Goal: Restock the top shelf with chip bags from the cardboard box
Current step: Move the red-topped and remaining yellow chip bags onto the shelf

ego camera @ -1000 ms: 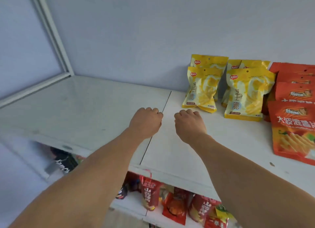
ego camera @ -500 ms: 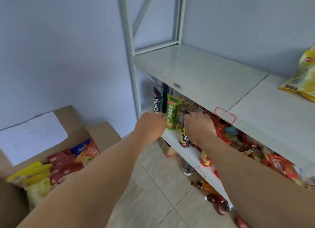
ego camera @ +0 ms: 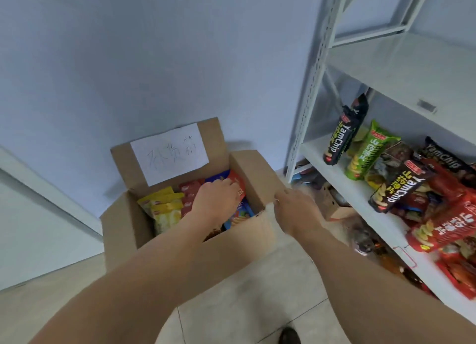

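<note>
Head view
Cardboard box (ego camera: pixel 180 246): open on the floor by the wall, left of the shelf rack, a handwritten paper label (ego camera: pixel 170 153) on its raised back flap.
Chip bags (ego camera: pixel 164 207): yellow, red and blue, packed upright inside the box.
Left hand (ego camera: pixel 215 198): down in the box, fingers bent onto the red bags — whether it grips one, cannot tell.
Right hand (ego camera: pixel 293 210): at the box's right edge, blurred — grip cannot be told.
Top shelf (ego camera: pixel 412 68): upper right, bare where it shows.
Lower shelf (ego camera: pixel 342 186): YamChip bags (ego camera: pixel 340 135) in black, green and red.
</note>
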`<state>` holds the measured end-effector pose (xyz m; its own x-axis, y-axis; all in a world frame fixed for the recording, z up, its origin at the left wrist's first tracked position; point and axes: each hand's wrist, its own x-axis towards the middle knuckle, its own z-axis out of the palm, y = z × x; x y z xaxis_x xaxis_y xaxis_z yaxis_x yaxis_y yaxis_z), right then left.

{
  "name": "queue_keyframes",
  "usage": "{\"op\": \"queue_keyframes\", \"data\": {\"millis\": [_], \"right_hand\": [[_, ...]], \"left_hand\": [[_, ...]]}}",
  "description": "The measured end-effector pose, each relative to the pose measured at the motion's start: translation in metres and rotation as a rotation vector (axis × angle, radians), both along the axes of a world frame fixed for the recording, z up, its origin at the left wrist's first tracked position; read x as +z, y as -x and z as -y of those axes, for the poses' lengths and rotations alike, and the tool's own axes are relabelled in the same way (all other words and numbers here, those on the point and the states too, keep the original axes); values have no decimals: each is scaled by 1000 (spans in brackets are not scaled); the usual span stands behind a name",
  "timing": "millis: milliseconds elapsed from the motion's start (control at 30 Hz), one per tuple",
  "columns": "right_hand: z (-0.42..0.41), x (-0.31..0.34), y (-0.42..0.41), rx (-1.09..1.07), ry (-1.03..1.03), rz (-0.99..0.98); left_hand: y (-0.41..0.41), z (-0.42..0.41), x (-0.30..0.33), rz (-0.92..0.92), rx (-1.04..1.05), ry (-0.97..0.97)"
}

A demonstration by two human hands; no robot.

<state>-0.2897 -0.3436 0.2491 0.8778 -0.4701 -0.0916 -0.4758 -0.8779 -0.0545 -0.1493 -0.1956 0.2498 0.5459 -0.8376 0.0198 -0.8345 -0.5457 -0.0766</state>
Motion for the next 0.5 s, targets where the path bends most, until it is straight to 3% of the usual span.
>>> {"op": "queue_keyframes", "data": {"millis": [133,300,500], "right_hand": [[-23,-26,-53,-16,-151,11],[-23,-101,-125,-212,-520,53],[-37,-193,-196,-495,-888,-1]], "left_hand": [[-59,-34,-28,-115,183,38],[-126,-52,-85,-329,401,98],[-183,-70,-178,-709,705,241]]}}
